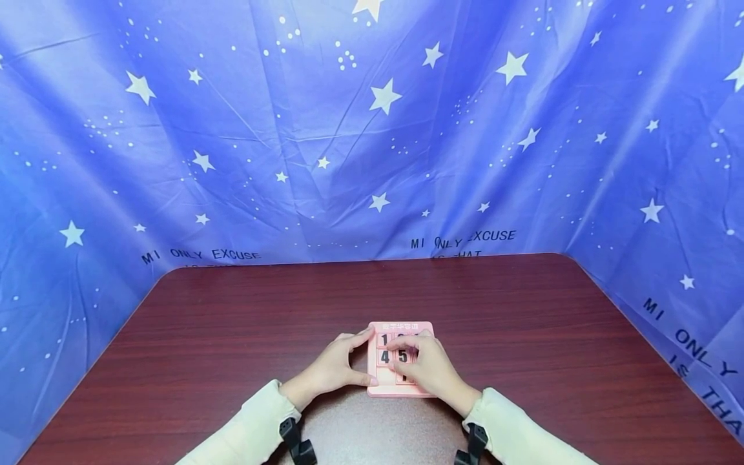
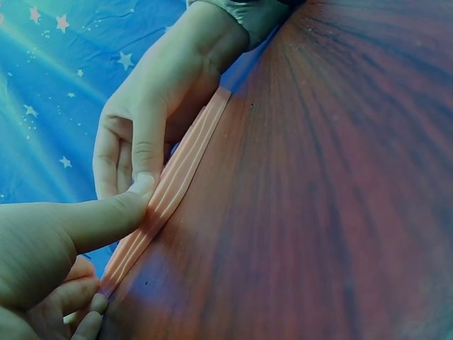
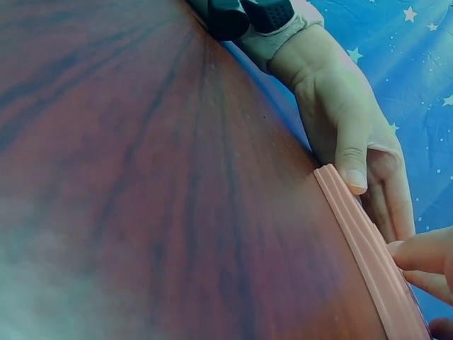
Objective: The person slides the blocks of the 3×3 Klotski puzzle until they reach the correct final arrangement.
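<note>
A pink sliding number puzzle [image 1: 401, 391] lies flat on the table. Its tiles 1 [image 1: 384, 340], 4 [image 1: 384, 357] and 5 [image 1: 403, 356] show, with a bare slot below the 4. My left hand [image 1: 334, 365] grips the puzzle's left side, thumb at the lower corner and fingers at the upper one. Over the right part of the board is my right hand [image 1: 433, 368], its bent fingers and thumb low over the tiles around the 5; it hides the right column. The left wrist view shows the puzzle [image 2: 180, 173] edge-on, both thumbs at its near side.
The dark red wooden table [image 1: 232, 323] reaches back to a blue curtain [image 1: 325, 116] with white stars and printed words. Black wrist cameras [image 1: 298, 442] are strapped at both pale sleeves [image 1: 523, 426], close to the table's near side.
</note>
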{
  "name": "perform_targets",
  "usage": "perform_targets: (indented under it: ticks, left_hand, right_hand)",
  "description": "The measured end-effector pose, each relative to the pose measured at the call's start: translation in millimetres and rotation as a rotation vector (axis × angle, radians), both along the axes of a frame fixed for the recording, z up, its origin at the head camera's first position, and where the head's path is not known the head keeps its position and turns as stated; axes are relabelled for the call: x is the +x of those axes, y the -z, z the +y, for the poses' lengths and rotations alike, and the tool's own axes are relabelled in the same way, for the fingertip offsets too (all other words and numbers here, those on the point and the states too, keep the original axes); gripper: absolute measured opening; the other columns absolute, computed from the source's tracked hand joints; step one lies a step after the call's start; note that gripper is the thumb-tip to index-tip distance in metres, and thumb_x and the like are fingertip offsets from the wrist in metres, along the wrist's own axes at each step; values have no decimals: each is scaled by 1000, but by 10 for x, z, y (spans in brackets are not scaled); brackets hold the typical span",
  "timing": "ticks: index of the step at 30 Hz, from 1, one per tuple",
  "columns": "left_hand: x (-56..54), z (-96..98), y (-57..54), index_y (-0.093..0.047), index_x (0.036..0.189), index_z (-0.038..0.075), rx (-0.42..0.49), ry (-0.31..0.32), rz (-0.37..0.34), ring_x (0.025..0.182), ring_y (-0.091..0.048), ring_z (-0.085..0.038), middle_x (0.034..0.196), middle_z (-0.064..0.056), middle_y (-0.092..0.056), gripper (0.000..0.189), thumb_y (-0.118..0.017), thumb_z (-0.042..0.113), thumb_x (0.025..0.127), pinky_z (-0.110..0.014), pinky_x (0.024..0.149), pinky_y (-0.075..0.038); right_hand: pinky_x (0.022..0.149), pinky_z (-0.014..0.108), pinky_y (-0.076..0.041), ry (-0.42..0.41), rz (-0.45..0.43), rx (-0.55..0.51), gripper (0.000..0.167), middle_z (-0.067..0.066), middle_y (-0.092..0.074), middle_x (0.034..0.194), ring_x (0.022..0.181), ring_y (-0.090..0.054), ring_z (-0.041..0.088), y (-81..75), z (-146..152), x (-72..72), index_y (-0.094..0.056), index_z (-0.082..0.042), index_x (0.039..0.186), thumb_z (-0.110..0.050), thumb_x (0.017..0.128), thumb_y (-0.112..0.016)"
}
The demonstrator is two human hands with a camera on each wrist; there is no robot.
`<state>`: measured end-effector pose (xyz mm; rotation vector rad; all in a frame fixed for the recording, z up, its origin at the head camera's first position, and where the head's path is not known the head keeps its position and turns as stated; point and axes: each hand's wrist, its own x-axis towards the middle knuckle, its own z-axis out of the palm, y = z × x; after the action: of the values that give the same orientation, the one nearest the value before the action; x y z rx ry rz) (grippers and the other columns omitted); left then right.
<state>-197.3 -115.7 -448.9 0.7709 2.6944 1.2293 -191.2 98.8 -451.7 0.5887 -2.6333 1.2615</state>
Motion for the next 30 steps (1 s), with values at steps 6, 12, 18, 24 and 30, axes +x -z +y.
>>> perform_targets:
  ticks: [6,12,18,24,30]
  left_hand:
    - [-4,-10,1,-42,141,4,-13,-16,-21,122,-44,-29,143,-12,-44,92,-86,32,65,-47,102,-35]
    - [2,-5,-18,-41,141,3,8,-9,-24,121,-44,-31,143,-13,-44,93,-86,31,65,-48,102,-34]
    - [1,11,-15,-41,141,1,24,-9,-38,120,-44,-32,143,-14,-44,93,-86,27,63,-50,101,-33]
    - [14,18,-26,-41,141,0,17,-11,-30,121,-44,-32,144,-14,-43,93,-86,27,64,-50,102,-33]
    - [12,18,-29,-40,141,1,21,-14,-28,121,-44,-32,144,-14,-43,93,-86,27,64,-49,102,-33]
  right_hand:
    - [73,25,-42,-13,23,-17,25,-9,-71,94,81,-50,9,4,-10,-14,-75,-18,92,-9,69,-79]
    - [74,25,-44,11,26,-91,24,-9,-69,93,84,-52,9,17,54,21,-75,-20,92,-12,70,-79]
    - [63,22,-40,33,-46,-155,22,-4,-60,82,74,-47,11,23,154,120,-75,-21,90,-14,70,-81]
    - [64,23,-41,4,-28,-206,18,-4,-62,86,76,-49,11,33,266,210,-74,-18,91,-18,74,-79]
    - [64,22,-40,20,21,-164,19,-7,-62,84,76,-50,8,47,335,273,-74,-19,89,-13,72,-79]
